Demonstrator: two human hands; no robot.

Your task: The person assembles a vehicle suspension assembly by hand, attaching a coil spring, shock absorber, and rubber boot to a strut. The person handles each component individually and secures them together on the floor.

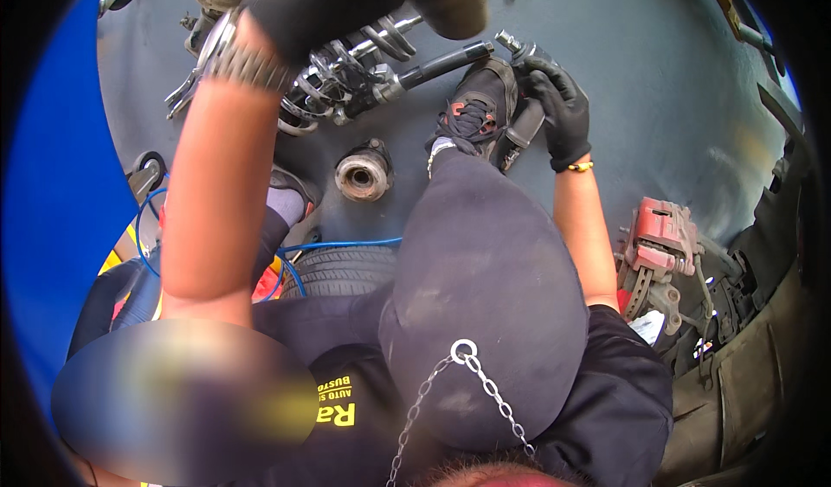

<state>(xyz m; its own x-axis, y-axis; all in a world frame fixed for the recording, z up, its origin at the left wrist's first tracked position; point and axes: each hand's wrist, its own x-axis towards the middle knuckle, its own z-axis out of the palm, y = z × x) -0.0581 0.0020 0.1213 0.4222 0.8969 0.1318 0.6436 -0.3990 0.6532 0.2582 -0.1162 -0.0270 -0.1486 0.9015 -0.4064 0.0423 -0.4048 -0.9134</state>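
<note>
1. The grey floor (658, 97) carried a strut and coil spring assembly (363, 67) near the top.
2. The red brake caliper (660, 238) sat at right.
3. The gloved left hand (346, 2) hovered over the strut; its grip could not be told.
4. The gloved right hand (561, 110) wrapped closed around a black tool handle (524, 126) beside the shoe (478, 106).
5. A round strut mount (363, 174) lay below.

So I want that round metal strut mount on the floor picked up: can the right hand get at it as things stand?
Probably not right away. The right hand is gripping a black tool beside the shoe, and the raised knee lies between it and the strut mount.
</note>
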